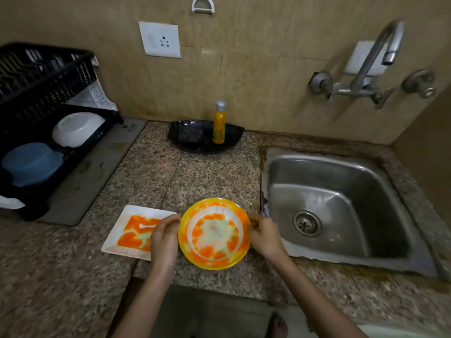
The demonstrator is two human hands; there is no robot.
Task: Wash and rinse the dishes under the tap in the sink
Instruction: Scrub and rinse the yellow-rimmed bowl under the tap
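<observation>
Holding: round plate [214, 234], smeared orange, by both hands above the tabletop [195, 172] edge, just left of the sink [341, 203]
Left hand [164, 236]: grip closed on the plate's left rim
Right hand [264, 236]: grip closed on the right rim; fingertips hidden behind it
Beside: square plate [129, 230], partly covered by the left hand
Tap [375, 62]: no water visible
Rack [36, 113]: cut off at left; white bowl [76, 129], blue bowl [30, 163]
Blurred: bottle [219, 124] label, unreadable

Wall socket [159, 40] above the granite counter [195, 172]; white hook [202, 4] mounted higher; grey mat [97, 172] under rack.
</observation>
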